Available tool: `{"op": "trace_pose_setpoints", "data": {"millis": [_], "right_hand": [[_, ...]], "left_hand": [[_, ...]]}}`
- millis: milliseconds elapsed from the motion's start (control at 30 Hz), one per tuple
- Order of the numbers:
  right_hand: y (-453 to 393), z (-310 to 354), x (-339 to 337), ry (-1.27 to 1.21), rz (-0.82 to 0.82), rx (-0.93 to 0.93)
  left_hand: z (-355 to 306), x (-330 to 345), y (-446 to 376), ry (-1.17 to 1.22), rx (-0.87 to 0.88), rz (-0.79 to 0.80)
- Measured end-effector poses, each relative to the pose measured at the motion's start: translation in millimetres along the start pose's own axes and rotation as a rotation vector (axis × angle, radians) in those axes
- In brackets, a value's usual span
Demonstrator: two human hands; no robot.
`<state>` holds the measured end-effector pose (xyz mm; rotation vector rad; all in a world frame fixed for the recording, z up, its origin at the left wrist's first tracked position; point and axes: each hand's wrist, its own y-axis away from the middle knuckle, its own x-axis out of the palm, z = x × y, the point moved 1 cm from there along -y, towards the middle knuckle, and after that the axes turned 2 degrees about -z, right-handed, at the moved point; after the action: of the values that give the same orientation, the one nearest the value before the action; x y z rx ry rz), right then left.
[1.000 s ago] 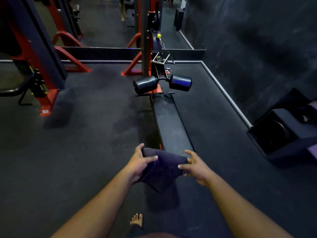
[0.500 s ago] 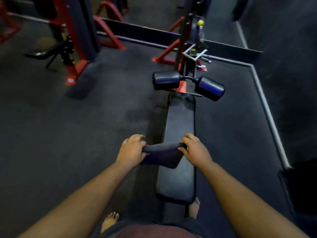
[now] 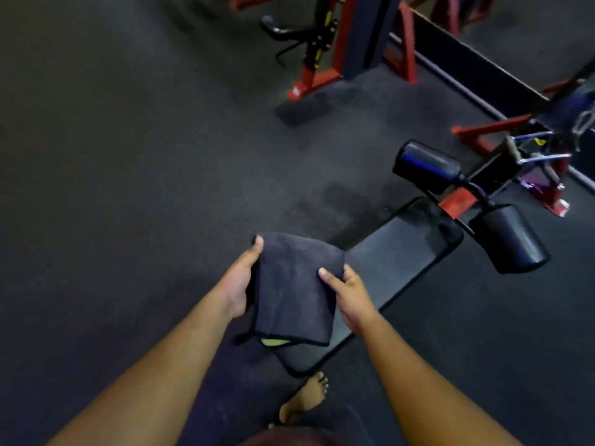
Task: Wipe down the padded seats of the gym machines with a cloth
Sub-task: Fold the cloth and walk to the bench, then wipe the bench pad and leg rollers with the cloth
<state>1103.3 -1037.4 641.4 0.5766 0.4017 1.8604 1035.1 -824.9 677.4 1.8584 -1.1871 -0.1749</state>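
Dark rubber gym flooring [image 3: 128, 156] is filling the left half of the frame. At centre, a folded dark cloth [image 3: 294, 288] is being held up between both hands, above the near end of the padded bench [image 3: 396, 252]; a yellow-green patch is showing at its lower edge. The cloth's left edge is being gripped by the left hand [image 3: 240, 284], with the thumb lying up along that edge and the fingers hidden behind the fabric. Its right edge is being pinched by the right hand [image 3: 351, 294], the thumb pressed on the front face and the fingers curled behind.

A bare foot [image 3: 306, 400] is being seen on the floor at lower centre, just below the bench's near end. The bench pad is running diagonally from lower centre toward the right. At its far end, in the right of the frame, two black roller pads [image 3: 425, 167] are being carried on a crossbar over a red frame piece. A red-and-black machine frame [image 3: 341, 49] is standing at upper centre, and a metal handle [image 3: 541, 149] is being seen at upper right.
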Motion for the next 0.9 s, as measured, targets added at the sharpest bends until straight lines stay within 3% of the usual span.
{"op": "trace_pose_setpoints", "data": {"millis": [67,133,267,367,467,567,700,900], "right_hand": [[4,-14,3,0.011,-0.021,0.021],[13,-29,-1,0.183,-0.041,0.023],[37,-45,-20,0.301,-0.04,0.067],[65,-43,-28,0.357,0.086,0.039],[89,-42,-38,0.56,0.264,0.053],[91,-39,-49,0.789,0.357,0.045],[79,-45,-61,0.803,0.35,0.049],[4,-77,-98,1.126,0.388,0.009]], "left_hand": [[38,-26,11,-0.171,-0.029,0.023],[75,-47,21,-0.285,0.022,-0.072],[116,-57,43,-0.146,0.169,-0.358],[143,-51,73,-0.127,0.233,-0.243],[165,-46,99,-0.5,0.201,-0.097],[177,-38,102,-0.848,0.152,-0.188],[194,-24,99,-0.78,0.163,-0.293],[258,8,31,-0.743,0.115,-0.414]]}}
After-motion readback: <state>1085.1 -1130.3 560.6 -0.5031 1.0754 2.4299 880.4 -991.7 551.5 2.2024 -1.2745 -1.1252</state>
